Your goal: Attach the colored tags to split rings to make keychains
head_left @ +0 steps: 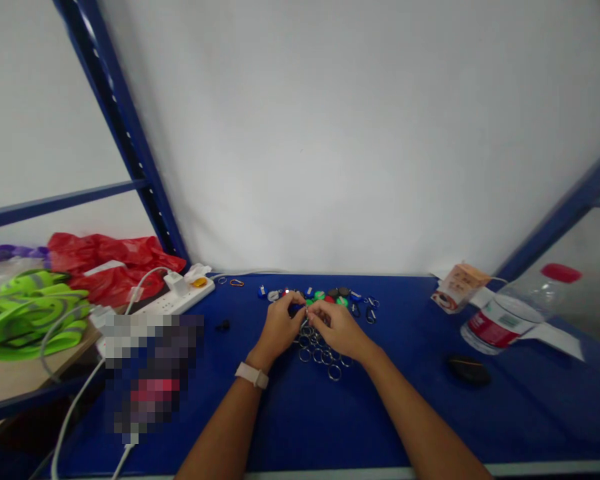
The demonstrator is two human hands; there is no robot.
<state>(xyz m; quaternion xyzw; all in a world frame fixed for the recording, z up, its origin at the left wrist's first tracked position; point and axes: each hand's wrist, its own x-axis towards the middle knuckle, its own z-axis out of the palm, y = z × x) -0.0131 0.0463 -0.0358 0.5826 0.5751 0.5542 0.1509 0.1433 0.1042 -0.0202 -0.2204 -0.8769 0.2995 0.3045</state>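
Over the middle of the blue tabletop, my left hand (283, 325) and my right hand (341, 325) meet with their fingertips pinched together. Something small and metallic shows between them, too small to make out. Right below the fingers lies a pile of metal split rings (334, 372), partly covered by the hands. Just behind is a row of coloured key tags; a green tag (319, 295) and a blue tag (261, 291) are among them, several hidden by my fingers. Small dark clips (371, 315) lie at the row's right end.
A power strip (173, 303) and a blurred-out object (155, 373) lie left, with a small black piece (223, 325) nearby. An orange carabiner (237, 283) is at the back. To the right stand a box (460, 287), a bottle (500, 323) and a black oval object (469, 371).
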